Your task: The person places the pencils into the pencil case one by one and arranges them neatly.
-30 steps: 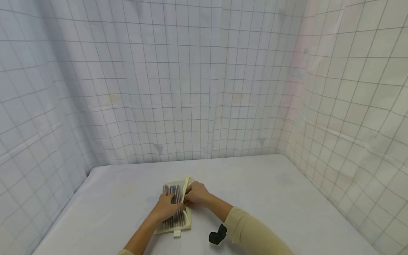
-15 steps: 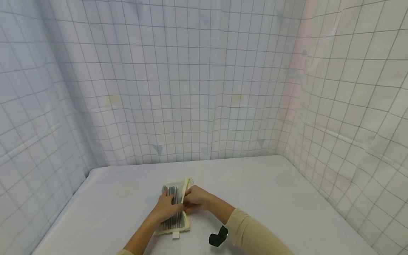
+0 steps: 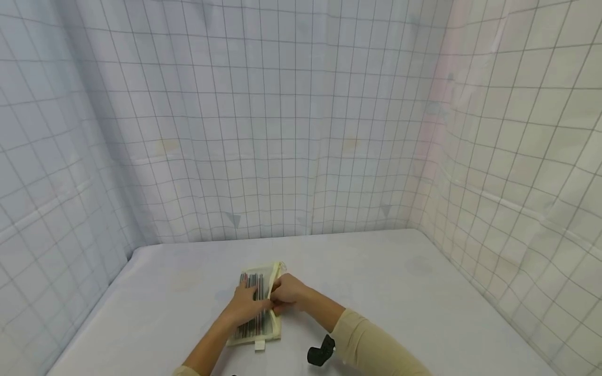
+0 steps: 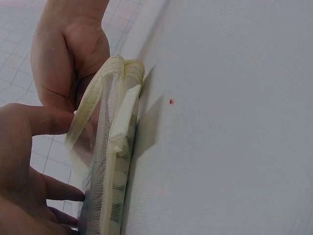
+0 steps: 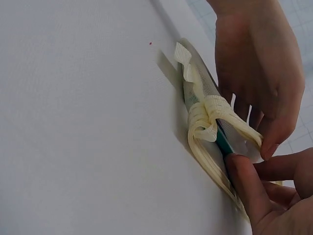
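A cream-edged mesh zip pouch lies on the white table, with several slim dark and coloured pencil-like sticks showing through it. My left hand rests on the pouch with fingers spread. Its thumb touches the raised strip of the open zipper. At that opening on the right side, my right hand has thumb and fingers curled together. In the right wrist view they pinch near the end of a teal stick within the opening; the fingers hide the rest of it.
A small black bent object lies beside the right sleeve. A white tab sticks out from the pouch's near end. White grid-patterned curtains surround the table at the back and sides.
My right hand has dipped slightly and its fingers have closed in tighter at the pouch's opening. My left hand stays in place on the pouch.
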A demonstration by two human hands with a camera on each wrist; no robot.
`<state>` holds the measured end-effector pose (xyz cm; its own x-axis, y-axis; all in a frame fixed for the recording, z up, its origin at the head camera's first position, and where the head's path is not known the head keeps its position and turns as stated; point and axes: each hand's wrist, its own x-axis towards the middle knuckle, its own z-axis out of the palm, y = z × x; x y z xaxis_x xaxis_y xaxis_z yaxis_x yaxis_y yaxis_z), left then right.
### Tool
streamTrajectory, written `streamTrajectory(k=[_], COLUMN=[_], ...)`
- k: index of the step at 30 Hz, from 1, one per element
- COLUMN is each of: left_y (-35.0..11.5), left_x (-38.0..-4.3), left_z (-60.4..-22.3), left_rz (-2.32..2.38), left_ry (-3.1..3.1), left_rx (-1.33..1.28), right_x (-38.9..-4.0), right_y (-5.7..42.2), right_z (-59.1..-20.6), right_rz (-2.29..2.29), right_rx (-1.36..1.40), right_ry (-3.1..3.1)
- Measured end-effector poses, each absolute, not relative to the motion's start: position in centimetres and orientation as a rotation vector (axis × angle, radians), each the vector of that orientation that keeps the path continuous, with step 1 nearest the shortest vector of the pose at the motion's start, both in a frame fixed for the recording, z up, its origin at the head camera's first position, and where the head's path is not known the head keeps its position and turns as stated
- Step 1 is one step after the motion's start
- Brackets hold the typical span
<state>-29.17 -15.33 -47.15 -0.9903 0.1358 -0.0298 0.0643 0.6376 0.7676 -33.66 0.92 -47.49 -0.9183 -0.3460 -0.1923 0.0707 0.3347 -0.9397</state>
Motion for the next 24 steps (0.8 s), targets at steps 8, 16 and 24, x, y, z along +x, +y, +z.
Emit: streamTrajectory(k=[8, 16, 24], left_y=[-15.6, -16.6, -16.9], left_x=[-29.6, -30.1, -30.3], left_z=[-47.2, -47.1, -47.7], left_rz=[1.175, 0.951, 0.632], left_ry=[2.805, 2.869, 2.913], left_rx=[0.213, 0.458, 0.494], right_x=[-34.2, -34.8, -35.3], right_y=[2.6, 6.0, 9.4], right_z=[-47.2, -46.2, -45.5], right_rz=[-1.542, -1.499, -1.532], right_rx=[-0.266, -0.242, -0.202], right_ry=[2.293, 2.358, 2.356])
